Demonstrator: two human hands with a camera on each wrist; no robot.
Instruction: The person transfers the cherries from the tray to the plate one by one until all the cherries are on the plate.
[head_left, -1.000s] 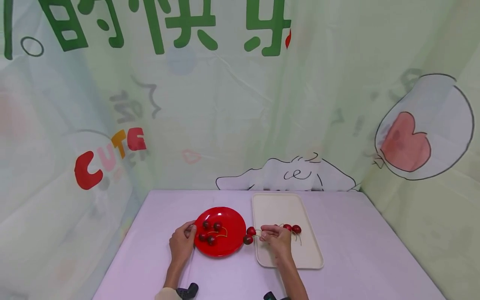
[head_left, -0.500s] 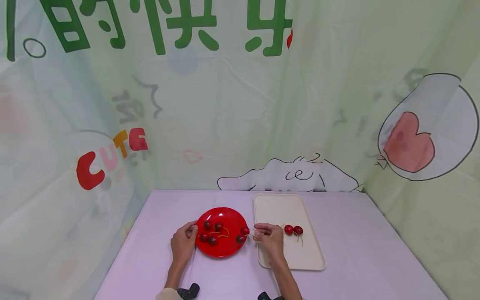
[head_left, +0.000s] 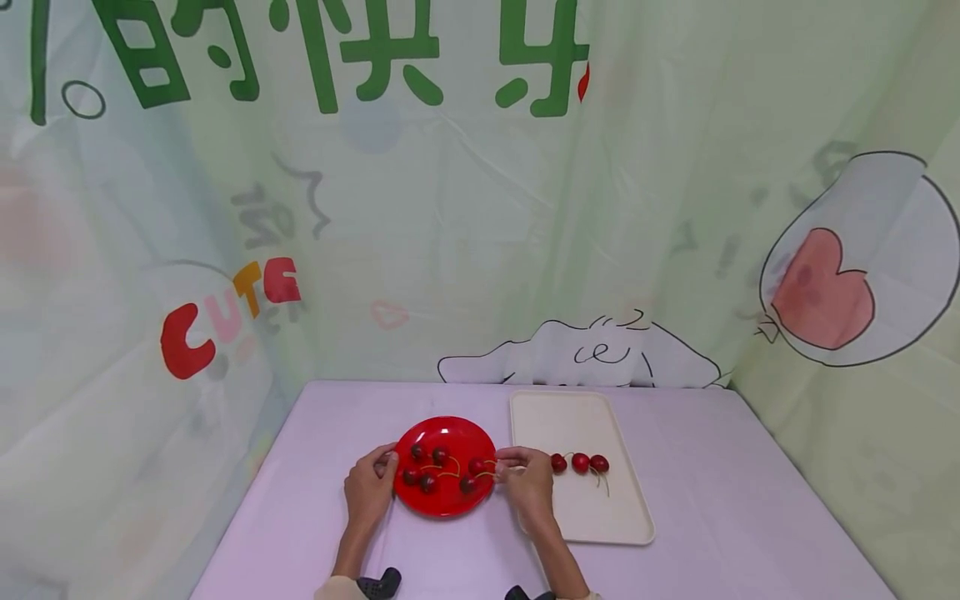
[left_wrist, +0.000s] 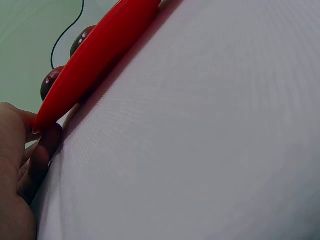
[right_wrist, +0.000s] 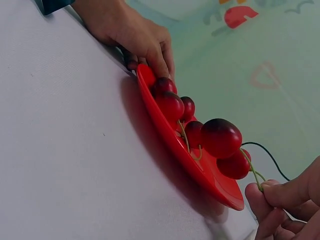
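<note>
A round red plate point(head_left: 450, 429) sits on the table, its left rim pinched by my left hand point(head_left: 367, 487) with the thumb above and fingers below. Several dark red cherries point(head_left: 428, 482) with green stems lie on the plate's left half. My right hand point(head_left: 532, 490) is at the plate's right rim, pinching the thin green stems of a pair of cherries point(right_wrist: 221, 138) between thumb and forefinger. That pair hangs over the right part of the plate. In the left wrist view, the plate point(left_wrist: 95, 60) appears edge-on with the left thumb over its rim.
A cream rectangular tray point(head_left: 577, 512) lies to the right, its left edge partly behind my right hand. Three cherries point(head_left: 580, 463) show in a row across its middle. A printed curtain point(head_left: 480, 208) surrounds the pale lilac table point(head_left: 720, 500) at the back and sides.
My right hand has carried the pair of cherries leftward from the tray's left edge to over the plate. A third cherry on the tray has come fully into view. My left hand stays at the rim.
</note>
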